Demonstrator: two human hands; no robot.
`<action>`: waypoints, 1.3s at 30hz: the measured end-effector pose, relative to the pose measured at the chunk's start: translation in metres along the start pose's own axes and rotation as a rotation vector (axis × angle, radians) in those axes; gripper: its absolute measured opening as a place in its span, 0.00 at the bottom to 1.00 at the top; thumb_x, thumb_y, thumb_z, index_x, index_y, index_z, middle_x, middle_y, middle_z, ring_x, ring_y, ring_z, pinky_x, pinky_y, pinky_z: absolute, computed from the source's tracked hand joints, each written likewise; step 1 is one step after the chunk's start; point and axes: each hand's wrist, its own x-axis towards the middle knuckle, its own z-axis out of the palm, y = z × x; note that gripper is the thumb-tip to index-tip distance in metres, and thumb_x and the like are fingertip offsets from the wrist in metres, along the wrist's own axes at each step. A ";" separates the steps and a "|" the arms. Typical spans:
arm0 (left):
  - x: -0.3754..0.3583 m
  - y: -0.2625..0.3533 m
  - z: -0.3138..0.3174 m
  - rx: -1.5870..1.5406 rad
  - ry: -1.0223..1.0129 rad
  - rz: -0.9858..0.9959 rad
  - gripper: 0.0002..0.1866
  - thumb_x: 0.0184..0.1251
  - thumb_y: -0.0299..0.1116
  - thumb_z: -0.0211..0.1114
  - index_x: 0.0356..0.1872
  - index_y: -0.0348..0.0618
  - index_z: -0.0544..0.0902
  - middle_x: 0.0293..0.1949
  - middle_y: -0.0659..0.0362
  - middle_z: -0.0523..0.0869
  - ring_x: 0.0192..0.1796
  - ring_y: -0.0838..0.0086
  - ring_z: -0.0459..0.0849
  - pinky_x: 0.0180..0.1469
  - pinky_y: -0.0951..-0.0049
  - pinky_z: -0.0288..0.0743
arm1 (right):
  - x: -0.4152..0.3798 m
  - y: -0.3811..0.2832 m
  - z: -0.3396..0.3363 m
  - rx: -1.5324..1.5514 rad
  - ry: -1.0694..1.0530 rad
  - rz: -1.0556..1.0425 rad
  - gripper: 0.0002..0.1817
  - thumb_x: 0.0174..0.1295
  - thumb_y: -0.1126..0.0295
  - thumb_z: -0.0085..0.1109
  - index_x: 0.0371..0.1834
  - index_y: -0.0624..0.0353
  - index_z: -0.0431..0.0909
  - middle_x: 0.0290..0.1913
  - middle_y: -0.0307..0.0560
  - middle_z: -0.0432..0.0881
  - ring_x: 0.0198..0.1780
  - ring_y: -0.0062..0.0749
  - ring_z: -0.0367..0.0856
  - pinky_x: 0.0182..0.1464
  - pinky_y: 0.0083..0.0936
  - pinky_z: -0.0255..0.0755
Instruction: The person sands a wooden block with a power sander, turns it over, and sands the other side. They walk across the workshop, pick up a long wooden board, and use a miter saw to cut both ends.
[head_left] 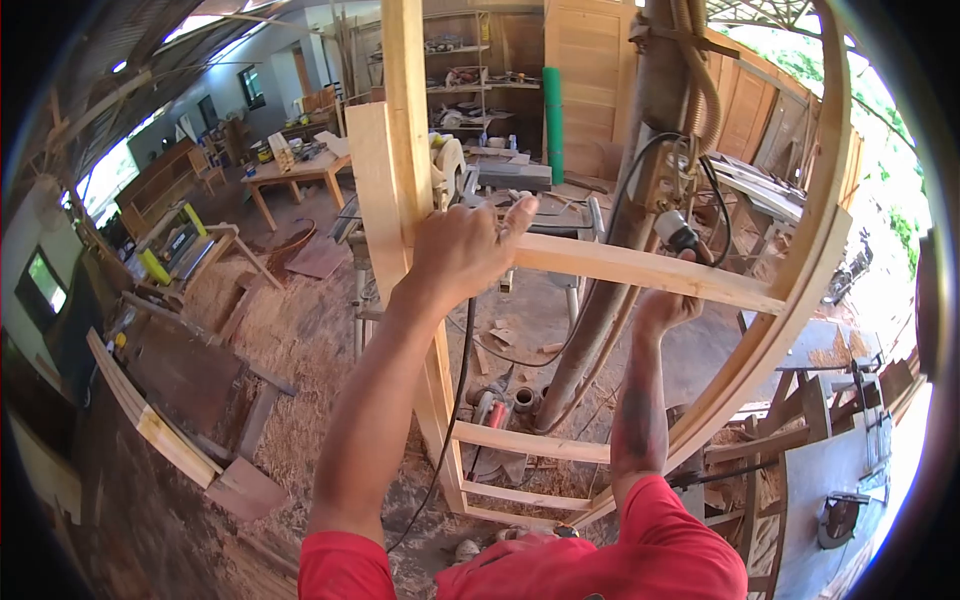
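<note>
Looking down in the head view, we had our left hand (pixel 462 245) clasped over the end of a pale, bare-wood crossbar (pixel 640 267) in a tall, ladder-like frame (pixel 406 140). Right of those fingers, our right hand (pixel 668 308) curled beneath the crossbar, its grasp unclear; lower rails (pixel 535 441) lay below.

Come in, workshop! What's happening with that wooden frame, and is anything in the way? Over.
Left grip on pale wooden frame; right grip beneath its upper crossbar, hold unclear. Thin black cable crosses left upright: possible snag.
</note>
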 end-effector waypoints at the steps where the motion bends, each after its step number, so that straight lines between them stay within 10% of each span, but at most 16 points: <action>1: 0.003 0.004 -0.005 0.019 -0.083 -0.042 0.45 0.80 0.67 0.36 0.28 0.35 0.88 0.30 0.40 0.89 0.41 0.44 0.90 0.51 0.49 0.81 | 0.001 0.007 -0.007 -0.014 0.012 0.021 0.15 0.72 0.75 0.60 0.58 0.69 0.82 0.47 0.41 0.84 0.45 0.20 0.81 0.49 0.20 0.75; 6: 0.008 -0.001 -0.002 -0.036 -0.078 -0.038 0.45 0.78 0.71 0.35 0.37 0.38 0.88 0.31 0.41 0.89 0.46 0.45 0.88 0.57 0.50 0.77 | 0.009 0.013 -0.025 -0.098 -0.051 0.109 0.14 0.71 0.75 0.63 0.56 0.67 0.83 0.48 0.43 0.87 0.45 0.24 0.83 0.50 0.24 0.78; 11: 0.005 -0.003 0.003 -0.083 -0.088 -0.034 0.42 0.78 0.70 0.37 0.42 0.41 0.88 0.37 0.45 0.90 0.49 0.48 0.88 0.58 0.50 0.76 | 0.011 0.012 -0.013 -0.270 -0.229 -0.412 0.13 0.70 0.78 0.65 0.55 0.67 0.82 0.56 0.48 0.84 0.52 0.30 0.81 0.57 0.29 0.75; 20: -0.001 -0.021 0.047 -0.251 0.577 0.316 0.22 0.73 0.49 0.65 0.56 0.43 0.83 0.52 0.48 0.85 0.54 0.50 0.84 0.59 0.52 0.72 | 0.022 0.002 0.010 -0.574 -0.259 -0.739 0.16 0.59 0.79 0.74 0.50 0.62 0.83 0.49 0.47 0.86 0.51 0.41 0.82 0.53 0.37 0.76; 22: -0.006 -0.030 0.062 0.091 1.083 0.414 0.21 0.71 0.44 0.68 0.58 0.45 0.80 0.52 0.51 0.82 0.55 0.54 0.79 0.61 0.54 0.65 | 0.028 0.002 0.004 -0.694 -0.334 -0.765 0.12 0.62 0.76 0.73 0.47 0.64 0.85 0.49 0.48 0.87 0.50 0.42 0.82 0.53 0.37 0.75; 24: -0.018 -0.028 0.078 0.142 1.163 0.224 0.21 0.70 0.43 0.69 0.59 0.46 0.80 0.51 0.51 0.78 0.54 0.54 0.75 0.58 0.53 0.62 | 0.026 0.001 -0.008 -0.308 -0.455 -0.234 0.11 0.64 0.74 0.71 0.47 0.66 0.86 0.49 0.48 0.87 0.50 0.43 0.83 0.53 0.36 0.75; 30: -0.041 -0.020 0.095 -0.111 0.994 0.216 0.17 0.70 0.25 0.67 0.58 0.40 0.78 0.44 0.49 0.81 0.43 0.53 0.82 0.43 0.60 0.76 | -0.039 -0.061 -0.039 -0.505 -0.257 -0.324 0.22 0.68 0.73 0.67 0.62 0.69 0.76 0.56 0.53 0.83 0.61 0.39 0.79 0.67 0.34 0.72; 34: -0.094 -0.003 0.099 -0.553 1.062 0.235 0.12 0.76 0.23 0.59 0.57 0.38 0.76 0.38 0.49 0.83 0.33 0.62 0.85 0.33 0.66 0.77 | -0.123 -0.082 -0.084 -0.335 -0.719 -0.228 0.27 0.68 0.71 0.68 0.67 0.66 0.70 0.59 0.56 0.79 0.58 0.40 0.81 0.59 0.32 0.80; 35: -0.120 0.003 0.114 -0.720 1.014 0.135 0.12 0.81 0.30 0.57 0.57 0.34 0.75 0.34 0.62 0.80 0.29 0.85 0.73 0.28 0.77 0.72 | -0.144 -0.121 -0.088 -0.253 -0.914 0.330 0.26 0.67 0.72 0.68 0.66 0.65 0.71 0.60 0.55 0.79 0.60 0.38 0.80 0.59 0.33 0.79; 37: -0.151 0.017 0.161 -1.149 0.819 -0.065 0.14 0.83 0.37 0.55 0.58 0.38 0.73 0.31 0.67 0.75 0.25 0.88 0.68 0.19 0.87 0.59 | -0.173 -0.143 -0.100 -0.249 -1.349 0.330 0.34 0.59 0.74 0.71 0.69 0.67 0.68 0.68 0.60 0.76 0.62 0.48 0.79 0.64 0.42 0.74; 39: -0.158 0.024 0.185 -1.291 0.557 -0.374 0.12 0.81 0.35 0.57 0.58 0.41 0.74 0.32 0.65 0.76 0.24 0.86 0.68 0.20 0.87 0.63 | -0.203 -0.137 -0.119 -0.083 -1.603 0.735 0.28 0.61 0.72 0.67 0.65 0.67 0.73 0.55 0.62 0.85 0.60 0.47 0.84 0.61 0.38 0.76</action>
